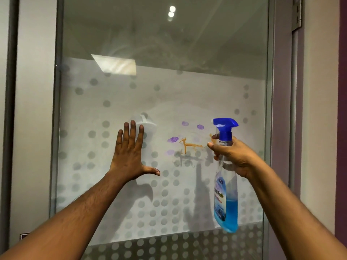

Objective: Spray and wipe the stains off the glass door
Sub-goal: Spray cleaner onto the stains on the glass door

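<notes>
A glass door (116,94) with a frosted band of grey dots fills the view. Purple smudges (172,139) and an orange-brown streak (189,145) mark the glass near the middle. My right hand (232,156) grips a clear spray bottle (226,209) by its neck; the bottle has a blue trigger head and blue liquid at the bottom. Its nozzle points left at the stains, with a finger on the trigger. My left hand (129,152) lies flat on the glass to the left of the stains, fingers spread, holding nothing.
A grey metal frame (270,109) borders the door at left and right, with a hinge (297,14) at the top right. A purple wall strip (342,109) runs along the far right. Ceiling lights reflect in the upper glass. No cloth is in view.
</notes>
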`<action>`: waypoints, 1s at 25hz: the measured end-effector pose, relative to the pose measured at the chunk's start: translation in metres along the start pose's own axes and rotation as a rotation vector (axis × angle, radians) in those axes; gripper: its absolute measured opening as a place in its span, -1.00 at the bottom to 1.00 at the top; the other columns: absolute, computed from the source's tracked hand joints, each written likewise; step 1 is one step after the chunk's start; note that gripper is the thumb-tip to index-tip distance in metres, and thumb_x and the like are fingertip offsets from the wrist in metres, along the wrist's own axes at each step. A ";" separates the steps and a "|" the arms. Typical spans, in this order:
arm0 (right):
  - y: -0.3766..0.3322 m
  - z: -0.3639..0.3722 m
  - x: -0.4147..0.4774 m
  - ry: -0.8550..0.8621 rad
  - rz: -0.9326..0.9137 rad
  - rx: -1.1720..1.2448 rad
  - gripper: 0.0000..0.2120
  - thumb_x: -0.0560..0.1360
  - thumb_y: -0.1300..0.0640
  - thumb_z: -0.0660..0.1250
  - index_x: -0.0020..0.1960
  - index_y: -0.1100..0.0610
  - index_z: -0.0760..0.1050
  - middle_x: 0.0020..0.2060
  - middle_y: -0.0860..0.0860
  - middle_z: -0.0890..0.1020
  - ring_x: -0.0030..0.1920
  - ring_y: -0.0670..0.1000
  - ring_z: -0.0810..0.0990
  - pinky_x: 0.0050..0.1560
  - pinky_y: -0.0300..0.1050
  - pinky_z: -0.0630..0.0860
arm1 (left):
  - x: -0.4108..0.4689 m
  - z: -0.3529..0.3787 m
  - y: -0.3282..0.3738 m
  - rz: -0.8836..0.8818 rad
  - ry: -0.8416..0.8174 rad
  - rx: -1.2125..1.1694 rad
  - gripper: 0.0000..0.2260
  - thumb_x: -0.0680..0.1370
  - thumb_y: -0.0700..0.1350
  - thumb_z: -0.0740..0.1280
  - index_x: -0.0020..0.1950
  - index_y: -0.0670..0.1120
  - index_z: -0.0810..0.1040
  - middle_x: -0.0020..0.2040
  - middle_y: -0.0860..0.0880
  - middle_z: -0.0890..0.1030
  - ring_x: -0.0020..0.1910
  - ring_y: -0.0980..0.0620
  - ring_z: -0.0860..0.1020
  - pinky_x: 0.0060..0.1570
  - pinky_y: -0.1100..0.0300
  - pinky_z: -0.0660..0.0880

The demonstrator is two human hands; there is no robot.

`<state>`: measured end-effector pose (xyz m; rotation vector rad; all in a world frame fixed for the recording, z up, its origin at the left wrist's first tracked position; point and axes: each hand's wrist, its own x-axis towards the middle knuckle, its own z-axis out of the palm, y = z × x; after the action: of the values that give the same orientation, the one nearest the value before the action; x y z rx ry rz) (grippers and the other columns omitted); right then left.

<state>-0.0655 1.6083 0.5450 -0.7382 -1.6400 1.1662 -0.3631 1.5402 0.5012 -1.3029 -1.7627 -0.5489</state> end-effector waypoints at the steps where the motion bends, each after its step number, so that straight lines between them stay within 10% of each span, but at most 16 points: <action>1: 0.003 0.004 -0.003 -0.001 -0.009 -0.002 -0.60 0.39 0.08 0.49 0.19 0.02 0.50 -0.02 0.09 0.62 -0.05 0.08 0.56 -0.07 0.00 0.49 | 0.000 0.000 0.000 -0.001 -0.002 0.003 0.34 0.06 0.70 -0.06 0.56 -0.20 -0.18 0.56 -0.24 -0.23 0.54 -0.24 -0.26 0.51 -0.16 -0.20; 25: 0.040 -0.020 -0.006 0.264 -0.112 0.050 -0.65 0.45 0.09 0.45 0.18 0.12 0.46 -0.07 0.10 0.58 -0.15 0.08 0.55 -0.23 -0.11 0.47 | 0.001 0.000 0.001 -0.008 -0.030 0.022 0.36 0.03 0.69 -0.02 0.56 -0.20 -0.20 0.55 -0.25 -0.26 0.53 -0.25 -0.28 0.49 -0.12 -0.29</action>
<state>-0.0470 1.6242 0.5069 -0.7257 -1.4092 0.9814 -0.3625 1.5408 0.5017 -1.2954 -1.7942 -0.5159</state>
